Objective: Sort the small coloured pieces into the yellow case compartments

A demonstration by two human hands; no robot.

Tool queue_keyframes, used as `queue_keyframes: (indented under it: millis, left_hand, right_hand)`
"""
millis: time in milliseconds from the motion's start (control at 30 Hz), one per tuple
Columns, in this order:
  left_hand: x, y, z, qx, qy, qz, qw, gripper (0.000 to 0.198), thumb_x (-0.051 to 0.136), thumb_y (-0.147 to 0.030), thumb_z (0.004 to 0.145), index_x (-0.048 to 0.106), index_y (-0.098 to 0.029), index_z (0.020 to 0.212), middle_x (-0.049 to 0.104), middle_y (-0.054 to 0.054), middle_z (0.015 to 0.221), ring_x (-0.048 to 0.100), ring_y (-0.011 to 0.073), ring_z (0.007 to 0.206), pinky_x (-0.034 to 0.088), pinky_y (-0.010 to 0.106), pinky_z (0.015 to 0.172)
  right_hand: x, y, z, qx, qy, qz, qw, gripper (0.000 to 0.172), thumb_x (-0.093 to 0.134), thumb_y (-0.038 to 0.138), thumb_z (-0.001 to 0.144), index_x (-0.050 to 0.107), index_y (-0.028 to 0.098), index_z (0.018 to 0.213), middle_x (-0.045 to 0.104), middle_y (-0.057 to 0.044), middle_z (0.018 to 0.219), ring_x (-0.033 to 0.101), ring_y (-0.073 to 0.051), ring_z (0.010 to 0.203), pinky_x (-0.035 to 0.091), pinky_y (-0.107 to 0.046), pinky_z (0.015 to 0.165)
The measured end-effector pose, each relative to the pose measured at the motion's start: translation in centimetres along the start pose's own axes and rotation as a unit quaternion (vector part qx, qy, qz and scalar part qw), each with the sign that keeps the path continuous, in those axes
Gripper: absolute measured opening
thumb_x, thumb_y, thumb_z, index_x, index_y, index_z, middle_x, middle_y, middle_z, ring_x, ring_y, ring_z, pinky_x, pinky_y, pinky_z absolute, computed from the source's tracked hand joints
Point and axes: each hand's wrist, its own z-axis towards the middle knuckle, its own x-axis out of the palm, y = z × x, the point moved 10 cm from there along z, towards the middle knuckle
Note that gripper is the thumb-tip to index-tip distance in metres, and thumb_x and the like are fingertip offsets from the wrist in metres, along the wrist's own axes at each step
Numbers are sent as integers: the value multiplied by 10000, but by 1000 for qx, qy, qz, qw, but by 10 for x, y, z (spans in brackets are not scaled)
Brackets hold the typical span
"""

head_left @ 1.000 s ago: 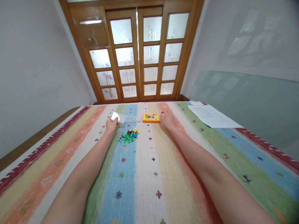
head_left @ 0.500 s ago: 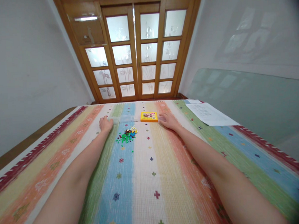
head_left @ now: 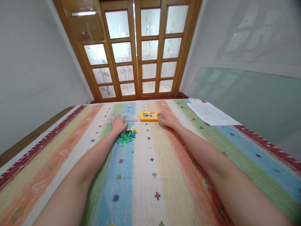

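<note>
My left hand lies with its fingers spread over a clear plastic sheet or bag, just behind a pile of small building bricks. The bricks are green, blue, yellow, white and dark red, and the hand's near side partly overlaps them. A yellow picture box lies flat to the right of the plastic. At the box's right end rests my right hand, its fingers loosely bent and apart, the fingertips at or against the box's edge. Whether they press on it is too small to tell.
A striped cloth covers the table. White printed sheets lie at the back right. Beyond the table stand wooden doors with glass panes. A pale green panel leans along the right wall.
My left hand has moved right, from the plastic's left end to over its middle, and its fingers have spread. My right hand has shifted slightly toward the box.
</note>
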Motion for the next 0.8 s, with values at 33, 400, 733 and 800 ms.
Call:
queue_keyframes:
  millis: [33,400,733,800]
  left_hand:
    - [3,0,2,6,8,-3,1000,544,558,-437,982,608,-314,1509,503,141,1608,414,384,1485,275,636,1229]
    - [3,19,7,49,-5,-29,998,518,536,-481,1010,627,-285,1481,522,123,1613,398,361,1510,264,611,1243]
    - [-11,65,6,36,-44,-41,998,481,587,-518,960,698,-248,1343,618,121,1482,486,355,1406,333,540,1192]
    - [-16,75,4,30,-47,-41,998,487,597,-534,945,701,-250,1327,627,123,1455,490,355,1395,340,533,1190]
  right_hand:
    - [2,1,0,5,7,-3,1000,463,620,368,982,651,204,1415,679,-132,1402,638,-289,1237,476,-395,1087]
    - [4,38,-10,18,-4,-78,997,519,596,520,1016,655,255,1458,604,-145,1485,572,-355,1309,420,-500,1137]
    - [15,86,-5,16,7,-84,996,479,565,478,1025,650,259,1443,603,-139,1485,532,-352,1333,396,-496,1136]
    - [21,96,-1,24,9,-86,996,481,554,472,1029,626,274,1462,576,-134,1520,499,-352,1372,372,-528,1151]
